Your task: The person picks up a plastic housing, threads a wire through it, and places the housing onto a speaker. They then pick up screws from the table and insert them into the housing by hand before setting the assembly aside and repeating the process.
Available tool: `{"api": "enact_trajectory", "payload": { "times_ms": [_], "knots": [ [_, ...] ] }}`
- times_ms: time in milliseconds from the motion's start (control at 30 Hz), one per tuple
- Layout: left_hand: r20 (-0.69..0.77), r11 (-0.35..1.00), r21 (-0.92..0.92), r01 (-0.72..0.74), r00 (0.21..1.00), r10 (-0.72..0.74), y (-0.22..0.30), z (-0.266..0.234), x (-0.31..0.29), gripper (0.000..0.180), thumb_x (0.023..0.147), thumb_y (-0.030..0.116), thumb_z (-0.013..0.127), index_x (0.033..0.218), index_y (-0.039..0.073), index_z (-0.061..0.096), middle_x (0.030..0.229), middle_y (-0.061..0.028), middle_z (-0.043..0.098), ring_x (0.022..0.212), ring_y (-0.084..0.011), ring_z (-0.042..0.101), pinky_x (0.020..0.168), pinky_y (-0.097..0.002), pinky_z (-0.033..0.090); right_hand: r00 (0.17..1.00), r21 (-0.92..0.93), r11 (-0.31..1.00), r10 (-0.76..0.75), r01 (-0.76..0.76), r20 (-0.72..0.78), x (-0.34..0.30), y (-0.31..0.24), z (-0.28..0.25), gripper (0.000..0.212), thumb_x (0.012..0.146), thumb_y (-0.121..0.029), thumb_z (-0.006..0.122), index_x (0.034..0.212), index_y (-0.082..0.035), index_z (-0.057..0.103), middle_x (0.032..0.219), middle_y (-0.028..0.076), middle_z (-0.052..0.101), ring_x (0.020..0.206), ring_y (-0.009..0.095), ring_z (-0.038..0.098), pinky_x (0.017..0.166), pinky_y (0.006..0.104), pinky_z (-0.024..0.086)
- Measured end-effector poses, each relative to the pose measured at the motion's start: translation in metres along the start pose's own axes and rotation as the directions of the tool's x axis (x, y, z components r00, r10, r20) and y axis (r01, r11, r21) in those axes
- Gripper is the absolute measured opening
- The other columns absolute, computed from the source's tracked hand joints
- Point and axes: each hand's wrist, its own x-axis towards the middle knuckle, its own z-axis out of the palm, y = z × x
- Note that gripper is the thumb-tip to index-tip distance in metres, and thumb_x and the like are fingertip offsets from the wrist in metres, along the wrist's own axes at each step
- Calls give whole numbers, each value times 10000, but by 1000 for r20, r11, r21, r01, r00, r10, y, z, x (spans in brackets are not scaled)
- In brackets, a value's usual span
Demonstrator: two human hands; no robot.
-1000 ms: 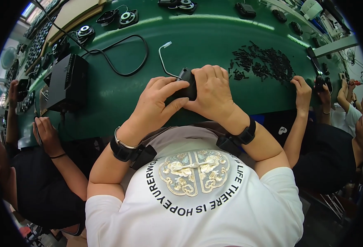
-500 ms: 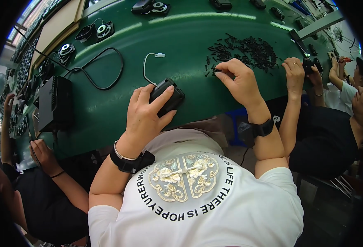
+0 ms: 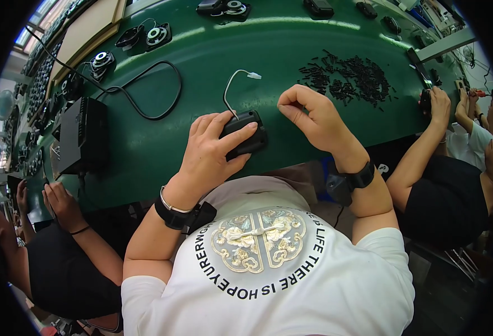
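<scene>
In the head view, we are gripping a black case (image 3: 251,136) in our left hand (image 3: 204,150), its fingers lying over the case and its thumb pressing near the lower corner, close to the near edge of the green bench (image 3: 213,59). A pale wire (image 3: 227,93) is running from the case's far side, curving toward a white plug (image 3: 254,75). We are holding our right hand (image 3: 316,120) just right of the case, thumb and fingertips meeting in a closed grip; we cannot tell whether anything small is sitting inside. Beyond it, small black pieces (image 3: 367,81) are lying scattered. Leftward, a black cord (image 3: 180,88) is looping near a black box (image 3: 81,137), and a co-worker's hand (image 3: 62,203) is showing below.
</scene>
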Motion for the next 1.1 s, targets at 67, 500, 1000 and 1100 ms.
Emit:
{"api": "enact_trajectory", "payload": {
  "times_ms": [67,500,1000,1100],
  "knots": [
    [2,1000,-5,-3,1000,3,1,0,1,588,629,142,816,1198,217,687,1199,-161,588,1090,-351,557,997,-477,406,997,123,990,57,-62,48,10,1,18,87,923,-73,635,975,-3,632,866,23,600,812,103,562,729,240,469],
    [-5,1000,-9,1,1000,-1,1,2,1,578,641,166,808,1202,238,686,1206,-151,583,1100,-340,556,1041,-501,359,980,128,978,150,-166,129,25,7,34,113,932,-63,628,1019,4,650,903,16,648,846,78,579,736,234,479],
    [4,1000,0,22,1000,-22,0,3,1,578,647,167,816,1204,248,686,1202,-146,583,1122,-347,545,1055,-532,347,968,-623,777,-216,92,-126,7,42,-20,112,804,-72,713,908,-33,709,861,81,645,828,242,625,744,342,509],
    [12,1000,-1,27,1000,-27,2,2,1,577,647,169,816,1203,248,687,1205,-146,583,1124,-344,544,1053,-532,348,964,-644,758,-236,102,-126,6,45,-19,124,783,-89,724,895,-39,711,867,97,649,846,273,622,743,369,512]
  ]
}}
